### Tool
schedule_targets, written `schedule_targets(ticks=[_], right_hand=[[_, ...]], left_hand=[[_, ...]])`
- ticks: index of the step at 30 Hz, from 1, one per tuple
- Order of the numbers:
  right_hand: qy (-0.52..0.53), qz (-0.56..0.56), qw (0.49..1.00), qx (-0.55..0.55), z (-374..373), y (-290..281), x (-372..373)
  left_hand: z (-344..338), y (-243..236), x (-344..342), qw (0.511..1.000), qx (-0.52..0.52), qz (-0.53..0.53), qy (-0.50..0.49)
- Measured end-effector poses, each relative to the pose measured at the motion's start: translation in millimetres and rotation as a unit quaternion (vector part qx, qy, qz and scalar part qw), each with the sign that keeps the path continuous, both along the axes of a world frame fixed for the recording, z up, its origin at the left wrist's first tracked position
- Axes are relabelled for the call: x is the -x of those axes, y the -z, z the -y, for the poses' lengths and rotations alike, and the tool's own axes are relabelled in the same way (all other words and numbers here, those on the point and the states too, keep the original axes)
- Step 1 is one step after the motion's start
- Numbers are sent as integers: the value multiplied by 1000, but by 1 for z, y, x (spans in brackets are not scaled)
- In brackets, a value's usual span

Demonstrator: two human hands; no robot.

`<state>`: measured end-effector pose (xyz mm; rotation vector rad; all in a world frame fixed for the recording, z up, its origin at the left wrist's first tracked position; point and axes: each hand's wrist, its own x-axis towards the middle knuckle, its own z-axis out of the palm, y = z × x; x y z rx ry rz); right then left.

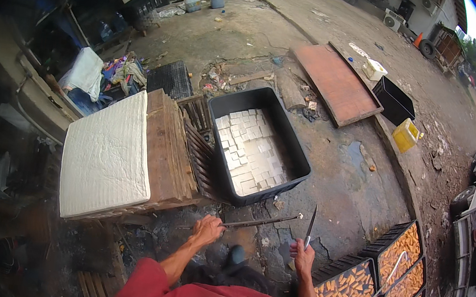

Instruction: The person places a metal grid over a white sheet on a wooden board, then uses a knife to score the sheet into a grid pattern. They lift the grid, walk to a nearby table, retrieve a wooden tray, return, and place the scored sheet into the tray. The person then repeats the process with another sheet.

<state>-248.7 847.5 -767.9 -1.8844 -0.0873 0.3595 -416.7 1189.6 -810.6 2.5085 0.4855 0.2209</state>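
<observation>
In my left hand [207, 228] is a long, thin dark bar [261, 221], gripped near its left end. My right hand [302, 253] grips a long-bladed knife [312, 221] with the blade pointing away from me. Ahead and to the left, a big white slab [104, 161] with a textured top lies on weathered wooden boards [165, 151]. Beside the boards, a large black tub [300, 154] holds several white square blocks [241, 149] in cloudy liquid.
Black crates [352, 260] of orange-brown pieces stand at right front. An orange board [334, 80], yellow jerrycan [405, 135] and empty black bin [393, 100] lie behind, near a concrete edge. Cloth piles [130, 74] are at back left; a vehicle [468, 227] is at far right.
</observation>
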Motion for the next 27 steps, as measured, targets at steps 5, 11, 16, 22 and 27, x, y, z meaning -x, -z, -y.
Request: schedule_targets(ticks=[5, 11, 16, 22, 27], right_hand=[[-93, 211, 972, 48, -65, 25, 8], [-270, 102, 909, -301, -148, -54, 70], [-313, -39, 829, -462, -203, -132, 130], [-300, -134, 828, -455, -241, -169, 130], [-299, -172, 863, -368, -284, -163, 149]], left_hand=[[-63, -222, 142, 990, -79, 92, -69], [-80, -469, 306, 954, -186, 144, -183], [-100, -518, 418, 696, -527, 310, -375], [-147, -358, 477, 861, 219, 404, -218], [-195, -307, 461, 800, 292, 461, -249]])
